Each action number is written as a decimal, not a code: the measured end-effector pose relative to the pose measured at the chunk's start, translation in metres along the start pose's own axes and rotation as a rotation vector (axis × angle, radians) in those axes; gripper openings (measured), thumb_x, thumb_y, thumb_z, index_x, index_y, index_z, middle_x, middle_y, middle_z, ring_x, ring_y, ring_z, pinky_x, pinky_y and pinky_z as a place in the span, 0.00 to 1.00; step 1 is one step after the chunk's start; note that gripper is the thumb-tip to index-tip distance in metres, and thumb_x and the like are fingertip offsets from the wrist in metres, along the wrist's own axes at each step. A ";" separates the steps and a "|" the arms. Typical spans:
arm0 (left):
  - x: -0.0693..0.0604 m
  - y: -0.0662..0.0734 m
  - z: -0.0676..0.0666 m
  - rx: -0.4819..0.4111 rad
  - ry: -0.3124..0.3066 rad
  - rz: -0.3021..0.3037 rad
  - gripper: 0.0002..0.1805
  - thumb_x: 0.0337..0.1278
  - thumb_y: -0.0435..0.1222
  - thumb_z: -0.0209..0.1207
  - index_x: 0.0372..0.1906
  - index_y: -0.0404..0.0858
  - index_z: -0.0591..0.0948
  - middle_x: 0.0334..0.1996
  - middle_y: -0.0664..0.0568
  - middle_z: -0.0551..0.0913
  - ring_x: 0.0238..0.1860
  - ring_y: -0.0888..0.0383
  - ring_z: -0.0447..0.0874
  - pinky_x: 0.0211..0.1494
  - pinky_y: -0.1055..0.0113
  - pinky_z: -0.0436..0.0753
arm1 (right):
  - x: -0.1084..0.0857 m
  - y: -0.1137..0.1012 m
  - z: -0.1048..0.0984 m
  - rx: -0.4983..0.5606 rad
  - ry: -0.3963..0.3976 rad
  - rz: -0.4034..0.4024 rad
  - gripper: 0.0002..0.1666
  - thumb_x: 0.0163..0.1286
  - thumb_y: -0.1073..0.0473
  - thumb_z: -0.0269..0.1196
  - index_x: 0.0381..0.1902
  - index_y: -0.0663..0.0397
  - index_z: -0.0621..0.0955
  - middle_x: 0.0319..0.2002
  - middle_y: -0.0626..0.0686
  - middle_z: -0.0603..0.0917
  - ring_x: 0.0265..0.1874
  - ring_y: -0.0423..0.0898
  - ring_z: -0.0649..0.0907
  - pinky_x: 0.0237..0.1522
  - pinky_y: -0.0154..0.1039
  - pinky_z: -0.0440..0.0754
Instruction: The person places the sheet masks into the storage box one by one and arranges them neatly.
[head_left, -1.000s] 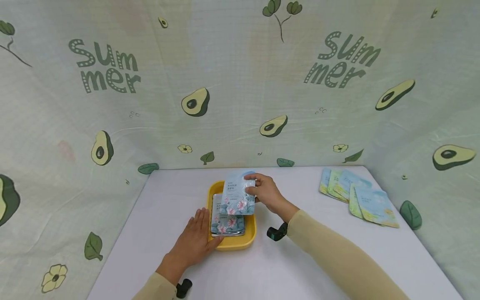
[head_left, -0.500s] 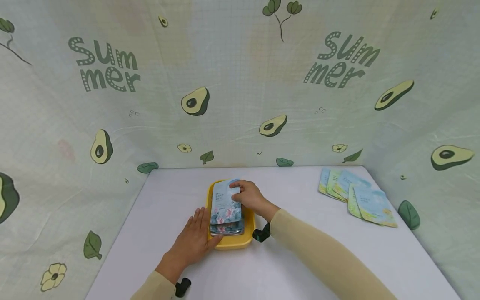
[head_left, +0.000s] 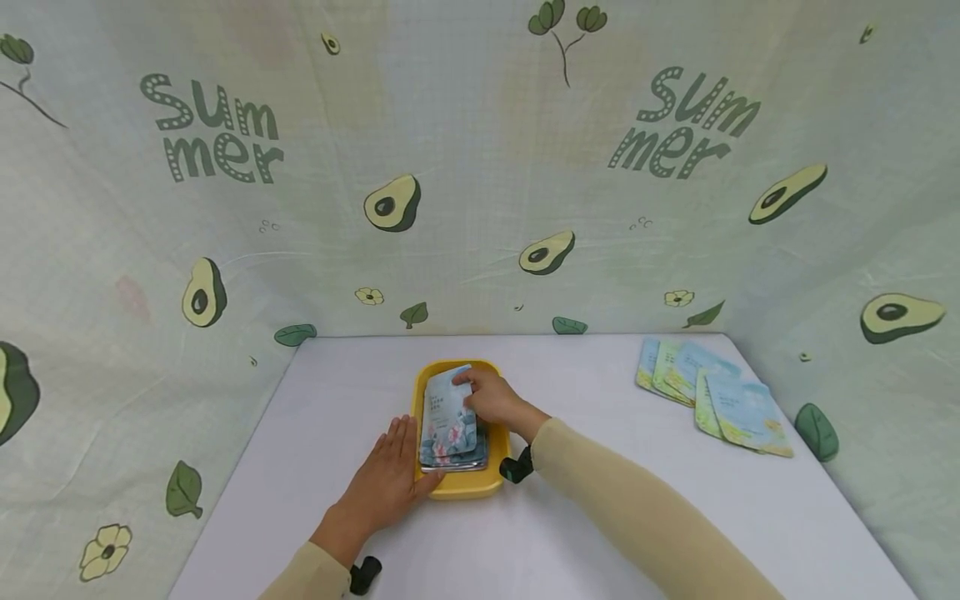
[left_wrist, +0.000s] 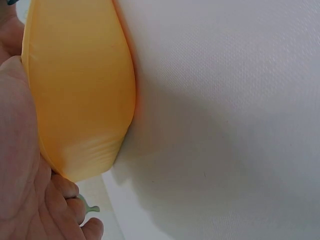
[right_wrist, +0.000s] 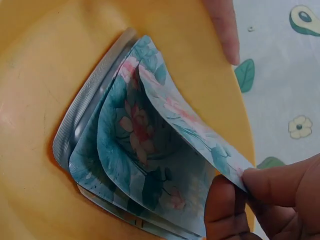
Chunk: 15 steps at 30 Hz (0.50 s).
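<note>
My right hand (head_left: 492, 395) pinches the right edge of a blue flowered sachet (head_left: 448, 412) between thumb and fingers. The sachet is tilted over a stack of similar sachets (head_left: 471, 461) in a yellow tray (head_left: 467, 487). In the right wrist view the pinched sachet (right_wrist: 185, 112) is raised at the thumb's side, above the flowered packets (right_wrist: 135, 145) and a silver-edged one (right_wrist: 90, 105). My left hand (head_left: 384, 479) rests with straight fingers against the tray's left side. In the left wrist view its palm and fingers lie along the tray's wall (left_wrist: 80, 85).
On the right of the white table (head_left: 600, 550), several blue and green sachets (head_left: 682, 371) lie fanned out, with more overlapping ones (head_left: 746, 412) in front. A printed cloth (head_left: 465, 283) hangs behind the table.
My right hand has carried the flowered sachet left and down, from above the tray's right part onto the stack. The left hand has stayed at the tray's side.
</note>
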<state>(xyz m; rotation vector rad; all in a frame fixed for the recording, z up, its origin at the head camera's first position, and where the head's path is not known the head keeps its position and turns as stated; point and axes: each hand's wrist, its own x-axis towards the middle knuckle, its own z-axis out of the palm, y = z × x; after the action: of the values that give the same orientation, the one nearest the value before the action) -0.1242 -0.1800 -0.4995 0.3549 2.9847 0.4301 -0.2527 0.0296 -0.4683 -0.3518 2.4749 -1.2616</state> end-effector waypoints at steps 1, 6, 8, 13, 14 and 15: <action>0.000 0.000 0.000 0.004 -0.003 -0.001 0.56 0.75 0.66 0.50 0.84 0.28 0.50 0.84 0.34 0.51 0.85 0.37 0.47 0.83 0.39 0.59 | 0.000 0.000 0.000 -0.028 0.005 -0.006 0.22 0.74 0.67 0.64 0.63 0.47 0.84 0.56 0.58 0.83 0.48 0.51 0.80 0.51 0.48 0.87; 0.001 0.000 0.001 0.010 -0.013 -0.008 0.56 0.74 0.68 0.49 0.84 0.29 0.48 0.85 0.35 0.51 0.86 0.38 0.46 0.84 0.40 0.58 | 0.002 -0.001 0.000 -0.095 0.025 -0.020 0.26 0.69 0.69 0.69 0.64 0.51 0.83 0.49 0.58 0.84 0.39 0.49 0.83 0.34 0.39 0.89; 0.001 0.000 0.002 0.012 -0.015 -0.015 0.57 0.74 0.68 0.49 0.85 0.29 0.48 0.85 0.36 0.50 0.86 0.39 0.45 0.84 0.41 0.58 | 0.003 -0.001 0.000 -0.090 0.022 -0.014 0.27 0.68 0.69 0.70 0.64 0.52 0.83 0.47 0.58 0.83 0.35 0.48 0.83 0.30 0.37 0.88; 0.002 0.000 0.001 0.017 -0.020 -0.024 0.57 0.73 0.68 0.49 0.85 0.30 0.47 0.85 0.36 0.50 0.86 0.39 0.45 0.84 0.41 0.58 | 0.005 0.002 -0.003 -0.086 0.004 0.011 0.28 0.68 0.66 0.72 0.66 0.50 0.83 0.50 0.58 0.83 0.39 0.49 0.83 0.38 0.39 0.91; 0.002 0.000 0.001 0.021 -0.022 -0.025 0.57 0.73 0.69 0.49 0.85 0.30 0.47 0.85 0.37 0.50 0.86 0.39 0.45 0.84 0.41 0.58 | 0.005 0.002 -0.004 -0.083 0.000 0.015 0.28 0.68 0.66 0.72 0.66 0.50 0.83 0.52 0.58 0.83 0.41 0.50 0.83 0.42 0.41 0.91; 0.002 0.001 0.001 0.023 -0.023 -0.026 0.57 0.73 0.69 0.48 0.85 0.30 0.47 0.85 0.37 0.50 0.86 0.39 0.45 0.84 0.41 0.58 | 0.005 0.003 -0.005 -0.078 -0.003 0.019 0.29 0.68 0.65 0.73 0.66 0.50 0.83 0.54 0.58 0.83 0.44 0.51 0.83 0.45 0.42 0.91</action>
<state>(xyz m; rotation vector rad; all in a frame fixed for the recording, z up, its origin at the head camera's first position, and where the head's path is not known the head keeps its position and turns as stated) -0.1257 -0.1788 -0.5005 0.3212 2.9709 0.3862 -0.2597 0.0329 -0.4688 -0.3479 2.5243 -1.1584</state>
